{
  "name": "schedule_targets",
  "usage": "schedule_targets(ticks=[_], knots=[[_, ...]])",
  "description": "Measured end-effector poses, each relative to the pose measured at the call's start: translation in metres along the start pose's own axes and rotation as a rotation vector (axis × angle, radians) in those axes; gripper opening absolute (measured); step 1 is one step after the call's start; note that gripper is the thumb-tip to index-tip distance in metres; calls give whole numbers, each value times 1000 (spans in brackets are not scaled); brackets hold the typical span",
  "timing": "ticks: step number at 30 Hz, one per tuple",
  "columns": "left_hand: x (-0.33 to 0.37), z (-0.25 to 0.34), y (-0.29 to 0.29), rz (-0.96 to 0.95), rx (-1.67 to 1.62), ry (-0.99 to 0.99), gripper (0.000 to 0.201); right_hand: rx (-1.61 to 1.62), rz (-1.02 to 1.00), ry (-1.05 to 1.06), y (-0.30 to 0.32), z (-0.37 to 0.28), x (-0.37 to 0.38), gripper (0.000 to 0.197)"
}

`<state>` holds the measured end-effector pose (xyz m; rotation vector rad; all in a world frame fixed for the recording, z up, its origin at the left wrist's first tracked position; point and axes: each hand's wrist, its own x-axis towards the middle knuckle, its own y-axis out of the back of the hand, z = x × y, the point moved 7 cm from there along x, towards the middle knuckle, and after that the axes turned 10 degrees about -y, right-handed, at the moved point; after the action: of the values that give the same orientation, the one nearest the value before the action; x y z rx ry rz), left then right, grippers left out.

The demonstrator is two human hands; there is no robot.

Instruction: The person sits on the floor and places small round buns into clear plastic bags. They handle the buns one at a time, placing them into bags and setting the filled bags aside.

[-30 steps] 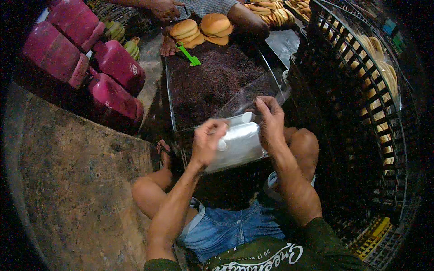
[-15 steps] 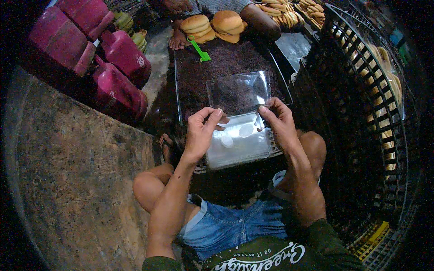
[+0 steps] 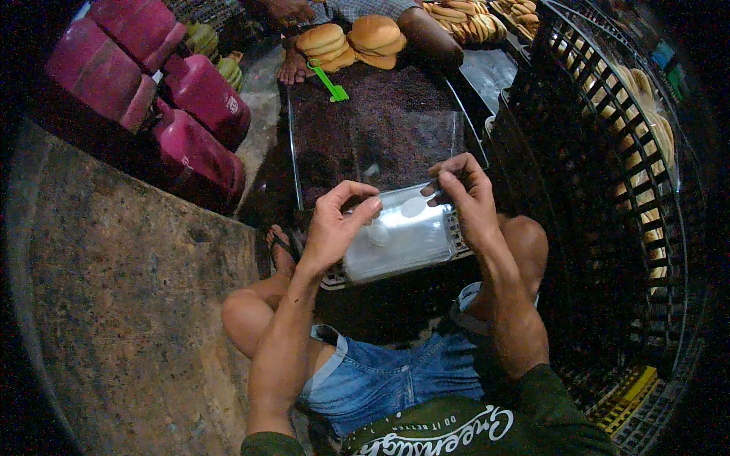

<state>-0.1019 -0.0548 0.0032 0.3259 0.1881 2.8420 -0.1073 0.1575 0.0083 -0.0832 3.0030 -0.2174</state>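
Observation:
A thin clear plastic bag (image 3: 407,144) stretches out from my fingertips over a metal tray of dark brown granules. My left hand (image 3: 342,220) has thumb and forefinger closed at the bag's near left edge. The near right edge is pinched by my right hand (image 3: 468,197), its fingers curled. Just below both hands lies a stack of clear plastic bags (image 3: 403,247), shiny, with pale round spots on it. A bright green plastic utensil (image 3: 331,83) with a long handle rests on the granules (image 3: 319,144) at the tray's far left.
Two stacks of round buns (image 3: 323,45) stand at the tray's far edge, near another person's foot (image 3: 291,67) and legs. Pink gas cylinders (image 3: 201,156) crowd the left, beside a worn wooden board (image 3: 137,304). A tall black crate (image 3: 608,99) walls the right, with bread behind its lattice.
The bag has swung slightly lower over the granules and catches less light. My right fingers have shifted a little left along its edge. My left hand has barely moved.

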Motion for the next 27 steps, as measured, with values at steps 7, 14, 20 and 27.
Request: schedule_targets(ticks=[7,14,20,27], knots=[[1,-7,7,125,-38,72,26,-128,-159,-56,-23,10,-7,22],[3,1,-9,24,-53,68,23,-71,179,68,-4,1,-8,17],[-3,8,21,185,79,150,23,182,164,70,12,-8,0,19],[12,16,68,107,64,72,21,-413,-395,-176,-4,-54,31,32]])
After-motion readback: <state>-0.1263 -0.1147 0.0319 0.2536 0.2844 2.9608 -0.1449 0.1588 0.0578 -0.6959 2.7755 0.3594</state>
